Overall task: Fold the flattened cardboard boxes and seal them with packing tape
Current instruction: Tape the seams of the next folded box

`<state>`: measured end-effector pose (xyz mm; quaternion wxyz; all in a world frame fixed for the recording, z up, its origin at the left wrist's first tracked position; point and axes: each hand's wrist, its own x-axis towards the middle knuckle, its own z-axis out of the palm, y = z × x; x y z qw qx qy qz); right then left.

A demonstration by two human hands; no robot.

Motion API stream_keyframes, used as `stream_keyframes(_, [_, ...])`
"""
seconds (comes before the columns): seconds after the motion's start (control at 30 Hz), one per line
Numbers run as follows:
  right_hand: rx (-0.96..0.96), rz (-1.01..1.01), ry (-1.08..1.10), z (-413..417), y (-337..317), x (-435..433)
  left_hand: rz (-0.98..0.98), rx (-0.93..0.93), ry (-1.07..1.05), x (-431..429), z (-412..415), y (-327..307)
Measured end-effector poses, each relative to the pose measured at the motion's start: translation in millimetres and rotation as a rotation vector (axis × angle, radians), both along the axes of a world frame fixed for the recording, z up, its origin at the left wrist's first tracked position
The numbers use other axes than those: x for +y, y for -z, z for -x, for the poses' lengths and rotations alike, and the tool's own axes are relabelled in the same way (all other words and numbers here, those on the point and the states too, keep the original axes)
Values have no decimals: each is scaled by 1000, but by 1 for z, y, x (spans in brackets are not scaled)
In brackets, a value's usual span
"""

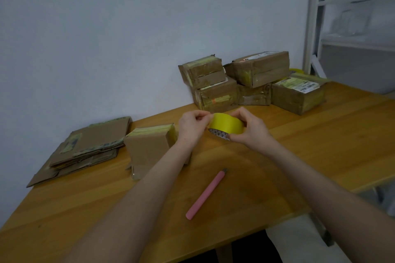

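head view: i see flattened brown cardboard boxes [89, 147] stacked at left, one folded brown cardboard box [149, 147] beside them. left hand [192, 126] pinches the yellow packing tape roll [226, 125] edge; right hand [250, 128] clamps its rim. i judge it light, stiff, sticky: hold by the rim.

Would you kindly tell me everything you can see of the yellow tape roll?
The tape roll is a bright yellow ring with a grey-and-white patterned core showing at its lower edge. It lies tilted, its broad band facing the camera, over the table; whether it rests there is unclear. The right hand grips its right side, fingers curled over the top. The left hand pinches its upper left edge, apparently at the tape end.
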<state>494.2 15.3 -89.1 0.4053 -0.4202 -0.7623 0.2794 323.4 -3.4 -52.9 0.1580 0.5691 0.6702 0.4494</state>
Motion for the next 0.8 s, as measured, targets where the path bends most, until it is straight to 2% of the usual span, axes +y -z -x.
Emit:
stream_keyframes(0.17, [37,-21,19,-17,-1,-4,-40,141,47,0,-15,-6])
stream_keyframes(0.33, [57,-34,7,-29,-3,-9,-109,359,1,5,-25,-5])
stream_keyframes(0.4, [60,-33,15,-32,-4,-8,-96,387,-10,6,-28,-6])
stream_keyframes(0.43, [61,-32,17,-33,-4,-8,-83,353,-10,7,-29,-7])
stream_keyframes(0.53, [65,-17,23,-34,-5,-7,-42,49,29,6,-31,-9])
stream_keyframes(0.6, [65,-3,28,-33,-5,-7,-44,-75,46,3,-31,-9])
stream_keyframes(0.67, [72,3,24,-32,-5,-7,-75,-70,60,2,-30,-9])
stream_keyframes(0.8, [106,12,10,-28,-4,-7,-109,73,65,2,-28,-9])
